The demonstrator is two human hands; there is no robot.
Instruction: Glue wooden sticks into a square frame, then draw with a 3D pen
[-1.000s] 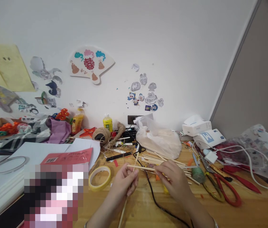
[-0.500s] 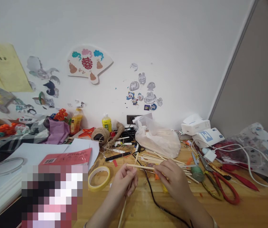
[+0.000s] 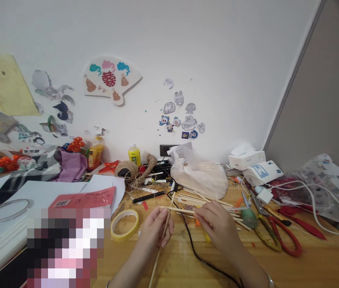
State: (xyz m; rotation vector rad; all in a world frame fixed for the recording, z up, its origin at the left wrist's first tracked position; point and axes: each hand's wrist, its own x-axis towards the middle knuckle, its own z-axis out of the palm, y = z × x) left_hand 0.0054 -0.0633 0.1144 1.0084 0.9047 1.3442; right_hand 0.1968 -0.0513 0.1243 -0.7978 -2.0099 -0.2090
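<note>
My left hand [image 3: 157, 227] is closed around a long thin wooden stick [image 3: 155, 266], which slants from above the fingers down toward the table's front edge. A second wooden stick [image 3: 181, 210] lies nearly level across the first. Its left end rests at my left fingertips, and my right hand [image 3: 219, 224] pinches it near the other end. The exact crossing of the sticks is partly hidden by the left fingers. Behind my right hand lies a loose pile of similar sticks [image 3: 199, 201].
A black cable [image 3: 191, 240] runs under the hands. Yellow tape [image 3: 124, 225] lies left, beside a red packet [image 3: 82, 198]. To the right are green twine [image 3: 249, 219], red-handled scissors [image 3: 289, 238] and a white charger [image 3: 264, 196]. A plastic bag [image 3: 201, 178] and twine ball [image 3: 126, 171] stand behind.
The left fingers have shifted slightly, and a length of the slanting stick now shows in front of them. My right hand keeps its pinch; the view has moved a little.
</note>
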